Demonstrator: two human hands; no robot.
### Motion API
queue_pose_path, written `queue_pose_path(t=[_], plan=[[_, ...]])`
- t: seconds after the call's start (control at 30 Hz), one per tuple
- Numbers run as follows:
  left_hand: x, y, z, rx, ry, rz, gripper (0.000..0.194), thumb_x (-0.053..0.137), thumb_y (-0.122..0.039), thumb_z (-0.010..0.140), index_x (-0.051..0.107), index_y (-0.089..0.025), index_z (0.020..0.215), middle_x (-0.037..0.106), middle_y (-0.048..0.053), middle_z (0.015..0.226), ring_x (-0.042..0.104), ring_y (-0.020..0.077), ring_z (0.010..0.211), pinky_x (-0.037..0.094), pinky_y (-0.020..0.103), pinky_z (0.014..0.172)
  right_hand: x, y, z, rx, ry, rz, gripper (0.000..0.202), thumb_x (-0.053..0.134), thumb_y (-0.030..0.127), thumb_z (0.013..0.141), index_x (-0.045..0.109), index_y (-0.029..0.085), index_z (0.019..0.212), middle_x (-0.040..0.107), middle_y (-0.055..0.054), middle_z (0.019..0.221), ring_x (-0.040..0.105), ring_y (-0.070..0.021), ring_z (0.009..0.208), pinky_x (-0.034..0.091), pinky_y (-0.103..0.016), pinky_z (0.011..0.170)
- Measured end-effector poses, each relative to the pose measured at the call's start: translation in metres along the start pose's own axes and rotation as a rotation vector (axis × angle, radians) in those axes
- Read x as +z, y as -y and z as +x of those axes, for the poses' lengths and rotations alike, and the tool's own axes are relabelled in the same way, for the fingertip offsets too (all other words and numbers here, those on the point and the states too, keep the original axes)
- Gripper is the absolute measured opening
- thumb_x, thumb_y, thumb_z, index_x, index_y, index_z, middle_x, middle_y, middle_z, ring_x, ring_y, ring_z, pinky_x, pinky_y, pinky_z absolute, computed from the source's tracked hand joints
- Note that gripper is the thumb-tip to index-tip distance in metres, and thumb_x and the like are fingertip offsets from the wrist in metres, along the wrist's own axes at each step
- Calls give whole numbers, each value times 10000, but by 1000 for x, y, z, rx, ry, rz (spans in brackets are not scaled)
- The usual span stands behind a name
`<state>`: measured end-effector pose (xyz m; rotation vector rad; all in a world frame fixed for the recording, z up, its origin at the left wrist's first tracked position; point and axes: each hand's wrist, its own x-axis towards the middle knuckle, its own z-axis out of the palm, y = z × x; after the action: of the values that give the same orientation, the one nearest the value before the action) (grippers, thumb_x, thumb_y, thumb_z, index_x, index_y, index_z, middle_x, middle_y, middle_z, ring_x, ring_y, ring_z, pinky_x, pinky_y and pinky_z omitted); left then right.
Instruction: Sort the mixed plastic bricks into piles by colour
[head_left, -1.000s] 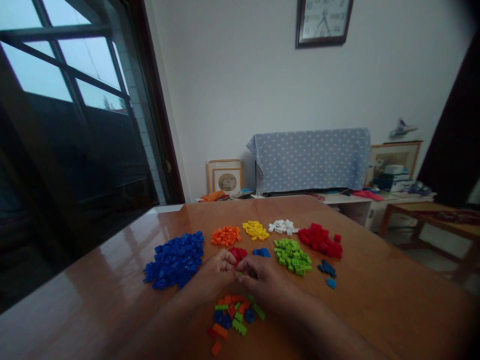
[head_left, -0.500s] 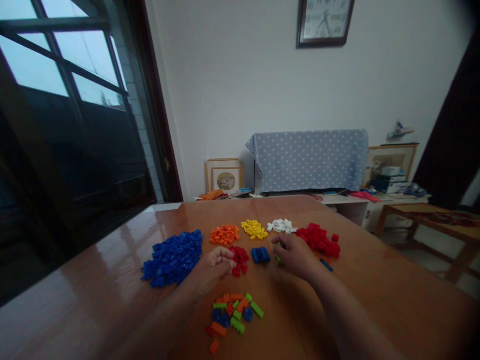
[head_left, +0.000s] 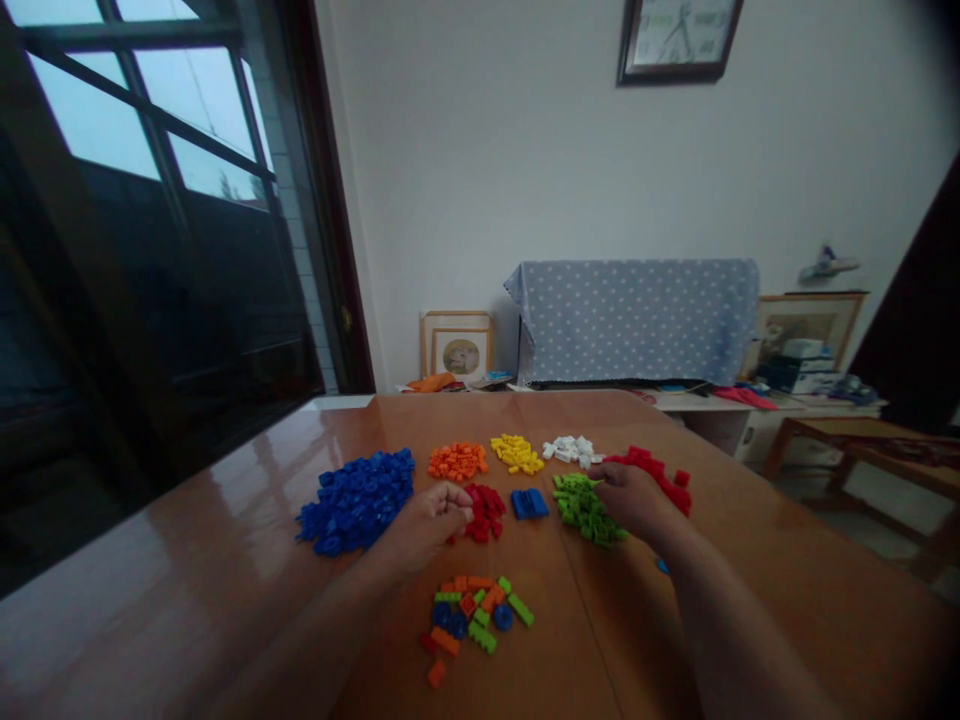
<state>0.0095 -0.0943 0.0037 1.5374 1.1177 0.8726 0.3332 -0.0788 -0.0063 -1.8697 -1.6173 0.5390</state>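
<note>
On the worktop (head_left: 232, 540), green bricks (head_left: 581, 510) could be scattered if brushed by the right hand (head_left: 637, 496), with grip there and in the curled left hand (head_left: 433, 514) unclear.

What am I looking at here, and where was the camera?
There's no machine: these are a person's own bare hands, seen by one camera worn on the head, looking forward and down. On the glossy brown table lie small toy-like pieces, mostly grouped by colour: blue pile, orange pile, yellow pile, white pile, green pile and two red ones. A mixed cluster lies nearest the wearer. The left hand is beside the smaller red pile; the right hand is at the green one. Whether either holds anything, I can't tell.
</note>
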Motion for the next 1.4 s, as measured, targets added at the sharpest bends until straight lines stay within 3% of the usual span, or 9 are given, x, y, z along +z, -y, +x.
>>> queue_pose_path(t=[0.17,0.27,0.53,0.87,1.17,1.4], plan=[[-2,1,0,21,11,3,260,634,-359,765,564,-163,921,588,-9,753,534,110,653,388,223,600,-1,6,-2,-51,-25,-17,278,497,189,783,673,151,994,685,-53,789,604,-166,681,365,-231,567],[-1,0,-1,36,6,50,242,619,-350,771,566,-157,907,579,-8,759,521,106,646,375,220,594,2,18,-10,-165,-13,9,231,496,233,808,662,157,950,663,-33,757,584,-162,677,358,-229,566],[-2,-3,-9,68,110,243,210,585,-293,758,637,-142,894,566,-8,745,477,111,670,333,208,584,22,63,-50,-454,317,-26,152,487,199,792,638,182,797,587,21,681,495,-126,631,327,-216,568],[-2,5,-16,28,241,405,271,539,-265,758,655,-170,984,627,4,796,560,138,688,382,206,553,52,71,-72,-576,607,-22,256,472,147,806,681,227,928,635,40,715,511,-101,598,346,-185,561],[-16,-1,-17,111,339,675,277,502,-206,748,700,-161,938,697,16,857,595,133,750,413,182,606,51,71,-72,-585,593,-48,190,479,163,815,663,202,844,601,31,687,495,-104,595,318,-189,523],[-15,1,-21,33,402,744,236,571,-281,741,693,-188,920,695,12,833,605,136,706,378,180,526,53,72,-71,-572,618,-24,198,473,160,817,665,201,840,606,26,704,522,-108,624,338,-189,545]])
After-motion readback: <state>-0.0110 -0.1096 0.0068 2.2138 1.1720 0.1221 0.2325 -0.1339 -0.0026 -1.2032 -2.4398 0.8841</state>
